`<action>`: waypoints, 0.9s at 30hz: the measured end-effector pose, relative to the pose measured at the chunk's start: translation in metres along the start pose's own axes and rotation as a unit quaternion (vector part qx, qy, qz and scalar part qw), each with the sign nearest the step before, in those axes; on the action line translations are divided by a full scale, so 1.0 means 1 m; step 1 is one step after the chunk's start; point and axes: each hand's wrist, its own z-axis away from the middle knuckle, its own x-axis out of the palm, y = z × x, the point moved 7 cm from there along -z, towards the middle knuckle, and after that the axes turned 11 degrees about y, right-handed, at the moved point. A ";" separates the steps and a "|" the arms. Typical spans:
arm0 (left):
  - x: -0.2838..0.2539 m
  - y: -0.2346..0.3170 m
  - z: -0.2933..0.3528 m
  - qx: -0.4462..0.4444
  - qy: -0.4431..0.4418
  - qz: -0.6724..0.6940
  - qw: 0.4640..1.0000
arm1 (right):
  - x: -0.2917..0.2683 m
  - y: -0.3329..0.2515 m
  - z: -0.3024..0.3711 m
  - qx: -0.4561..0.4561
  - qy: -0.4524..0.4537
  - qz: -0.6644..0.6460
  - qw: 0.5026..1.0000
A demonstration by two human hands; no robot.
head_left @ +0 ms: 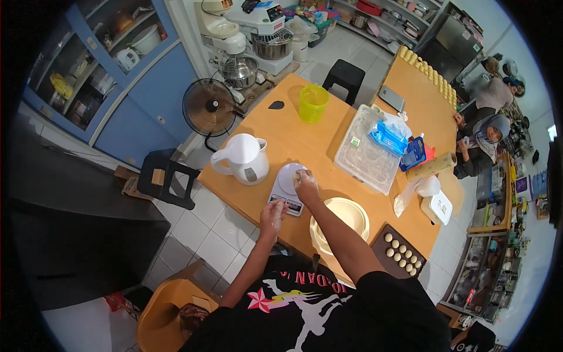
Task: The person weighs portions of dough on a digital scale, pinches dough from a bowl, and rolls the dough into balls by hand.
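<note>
Here's the right hand (306, 185) over the scale (285, 183), its fingers closed together on a pale bit of dough (297, 178), mostly hidden, right above the plate. The floury left hand (273, 218) is down at the scale's near edge, fingers bent, and whether they meet I can't tell! Left of the scale stands the jug (241, 159), just right of it the bowl (351, 217), and farther right the tray (380, 249) of dough balls (402, 249).

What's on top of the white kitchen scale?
The round platform of the scale looks bare on its left. The right hand covers its right side, so anything beneath is hidden. The left hand covers part of the front.
</note>
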 end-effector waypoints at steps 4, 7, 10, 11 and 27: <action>-0.002 0.005 -0.007 0.035 0.041 -0.014 0.998 | 0.006 0.012 0.000 0.014 -0.037 0.004 0.999; -0.006 0.003 -0.014 0.016 0.026 0.036 0.999 | -0.009 -0.005 -0.004 -0.053 -0.007 -0.001 0.999; -0.011 0.009 -0.016 0.001 0.038 0.049 0.998 | -0.029 -0.008 -0.004 -0.007 0.021 -0.056 0.998; -0.014 0.010 -0.018 0.001 0.038 0.039 0.999 | -0.037 -0.014 -0.003 -0.007 0.022 -0.055 0.998; -0.028 0.004 -0.022 -0.035 0.065 0.023 0.997 | -0.074 -0.009 0.084 0.236 -0.107 -0.196 0.946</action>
